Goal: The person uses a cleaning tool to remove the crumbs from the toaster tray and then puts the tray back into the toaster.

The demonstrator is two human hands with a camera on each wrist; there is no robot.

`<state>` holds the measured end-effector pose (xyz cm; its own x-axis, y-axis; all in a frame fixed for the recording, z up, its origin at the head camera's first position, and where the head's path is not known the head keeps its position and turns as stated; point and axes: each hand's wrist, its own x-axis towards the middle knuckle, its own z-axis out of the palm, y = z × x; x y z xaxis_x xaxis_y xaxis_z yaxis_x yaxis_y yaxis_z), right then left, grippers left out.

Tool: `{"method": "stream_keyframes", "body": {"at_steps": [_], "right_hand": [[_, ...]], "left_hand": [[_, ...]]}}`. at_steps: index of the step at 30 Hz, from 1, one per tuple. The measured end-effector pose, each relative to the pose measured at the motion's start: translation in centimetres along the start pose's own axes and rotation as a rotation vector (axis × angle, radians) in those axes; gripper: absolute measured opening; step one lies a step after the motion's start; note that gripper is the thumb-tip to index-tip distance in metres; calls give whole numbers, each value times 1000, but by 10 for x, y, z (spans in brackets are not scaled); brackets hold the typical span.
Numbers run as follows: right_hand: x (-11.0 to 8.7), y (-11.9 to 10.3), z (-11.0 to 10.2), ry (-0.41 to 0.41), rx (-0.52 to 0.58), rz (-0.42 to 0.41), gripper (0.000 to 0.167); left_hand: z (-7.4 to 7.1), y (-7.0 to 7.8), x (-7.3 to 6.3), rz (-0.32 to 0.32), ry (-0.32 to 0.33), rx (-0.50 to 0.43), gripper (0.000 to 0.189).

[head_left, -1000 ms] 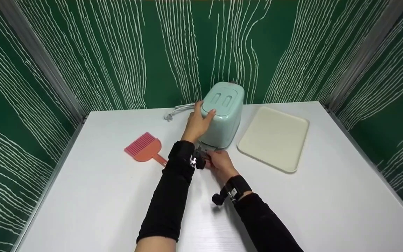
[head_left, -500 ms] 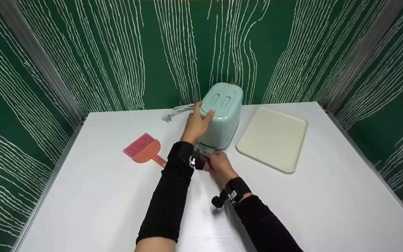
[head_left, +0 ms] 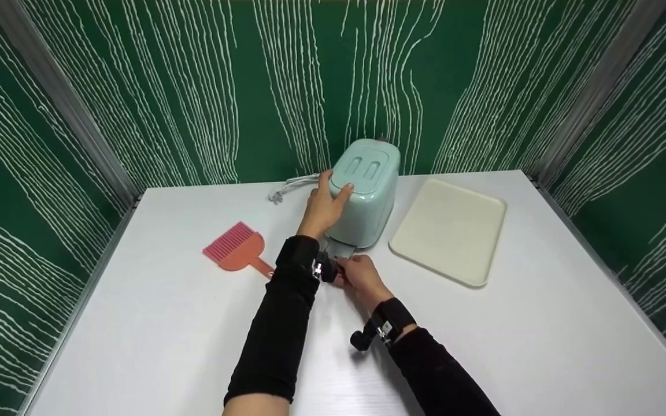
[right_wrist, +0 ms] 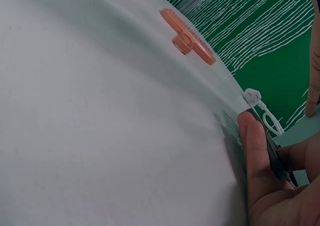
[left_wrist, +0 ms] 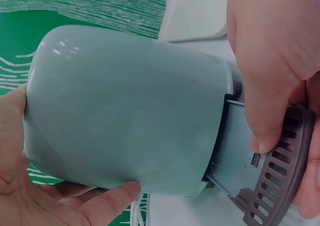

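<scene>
A mint-green toaster (head_left: 367, 214) stands near the back of the white table, with a lid over its top. My left hand (head_left: 322, 207) holds its left upper side, fingers and thumb spread around the upper end, as the left wrist view shows. From the bottom of the near end sticks a metal crumb tray (left_wrist: 232, 146), partly out of its slot. Its dark slotted handle (left_wrist: 280, 168) is pinched by my right hand (head_left: 365, 276), thumb on top and fingers underneath. A few crumbs dot the metal. In the right wrist view the right-hand fingers (right_wrist: 257, 153) lie close over the table.
An empty cream tray (head_left: 451, 231) lies right of the toaster. To the left is an orange brush (head_left: 243, 251) with pink bristles, its handle partly behind the left forearm. The white plug (head_left: 276, 197) and cord lie at the back, before a green patterned wall (head_left: 194, 86).
My right hand has drawn slightly toward me, and more of the crumb tray shows out of the toaster. My left hand keeps its hold on the toaster.
</scene>
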<state>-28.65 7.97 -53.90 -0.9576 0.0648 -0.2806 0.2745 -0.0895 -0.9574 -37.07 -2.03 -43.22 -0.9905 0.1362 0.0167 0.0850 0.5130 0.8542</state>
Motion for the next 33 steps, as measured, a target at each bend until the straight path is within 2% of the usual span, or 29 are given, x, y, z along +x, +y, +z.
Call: {"method": "stream_keyframes", "body": {"at_steps": [7, 14, 19, 27, 33], "right_hand": [[-3, 1, -1, -29, 25, 16, 26], [-7, 2, -1, -65, 87, 28, 18], [-11, 2, 0, -85, 93, 57, 13], [-17, 0, -1, -128, 181, 102, 6], [-22, 4, 0, -186, 200, 100, 12]], "left_hand": [[1, 1, 0, -18, -3, -3, 73], [-1, 2, -2, 12, -11, -4, 73], [0, 2, -3, -8, -6, 9, 72], [1, 5, 0, -30, 0, 5, 72], [1, 3, 0, -43, 2, 8, 72]]}}
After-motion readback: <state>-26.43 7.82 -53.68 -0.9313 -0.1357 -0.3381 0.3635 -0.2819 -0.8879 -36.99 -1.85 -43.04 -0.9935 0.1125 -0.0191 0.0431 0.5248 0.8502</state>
